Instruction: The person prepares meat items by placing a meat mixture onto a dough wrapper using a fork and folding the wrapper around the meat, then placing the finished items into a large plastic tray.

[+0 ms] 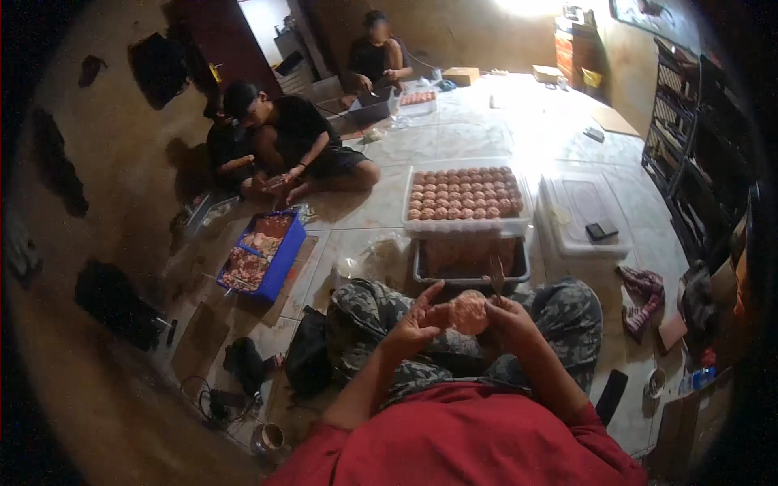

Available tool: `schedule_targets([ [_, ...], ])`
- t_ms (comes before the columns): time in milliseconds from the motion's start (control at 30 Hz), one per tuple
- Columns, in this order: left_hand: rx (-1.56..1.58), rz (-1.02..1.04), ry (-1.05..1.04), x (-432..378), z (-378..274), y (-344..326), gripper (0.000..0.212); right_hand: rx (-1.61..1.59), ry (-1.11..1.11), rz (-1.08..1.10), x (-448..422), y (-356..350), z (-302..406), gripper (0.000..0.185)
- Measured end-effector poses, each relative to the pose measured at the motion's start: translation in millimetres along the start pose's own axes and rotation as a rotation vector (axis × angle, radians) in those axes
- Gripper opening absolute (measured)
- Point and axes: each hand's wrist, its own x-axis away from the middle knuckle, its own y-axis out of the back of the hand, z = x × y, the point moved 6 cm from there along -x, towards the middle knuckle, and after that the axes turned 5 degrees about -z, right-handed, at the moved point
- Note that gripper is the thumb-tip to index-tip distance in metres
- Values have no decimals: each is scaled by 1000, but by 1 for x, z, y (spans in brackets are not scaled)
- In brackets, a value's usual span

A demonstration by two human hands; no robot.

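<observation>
A round, pinkish ball of what looks like a meat mixture (468,313) is between my two hands above my lap. My left hand (416,325) bears it on its fingers, with the index finger raised apart. In my right hand (510,319) a metal fork (496,276) points upward, and that hand also touches the ball's right side. Just beyond my knees is a dark tray (523,261) with a reddish mass (453,258) in it. Partly over its far side stands a translucent plastic tub (468,229) holding rows of similar balls (465,193).
To the right are a lidded plastic box (583,194) bearing a small dark device (602,231), and a crumpled cloth (644,297). A blue divided container (285,261) of minced mixture stands left. Beyond it a person (298,133) sits working; others sit farther back. A cup (267,437) is lower left.
</observation>
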Motion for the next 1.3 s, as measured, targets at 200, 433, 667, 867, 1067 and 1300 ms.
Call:
schedule_targets([
  [200,-582,57,-244,-24,-6,-43,65,-81,-53,60,28,-32,18,28],
  [433,-166,-248,-219,-21,-23,-19,87,-188,37,7,60,-33,37,38],
  [667,-193,-246,-398,-13,-47,-60,90,32,144,165,39,-48,8,31],
  [867,-665,-33,-525,-15,-52,-70,75,319,502,136,33,-68,18,25],
  [1067,-578,-277,-508,-5,-52,-57,74,374,486,29,38,-53,31,27],
  [1300,-665,-168,-618,-5,-37,-55,75,765,511,108,41,-70,23,27],
])
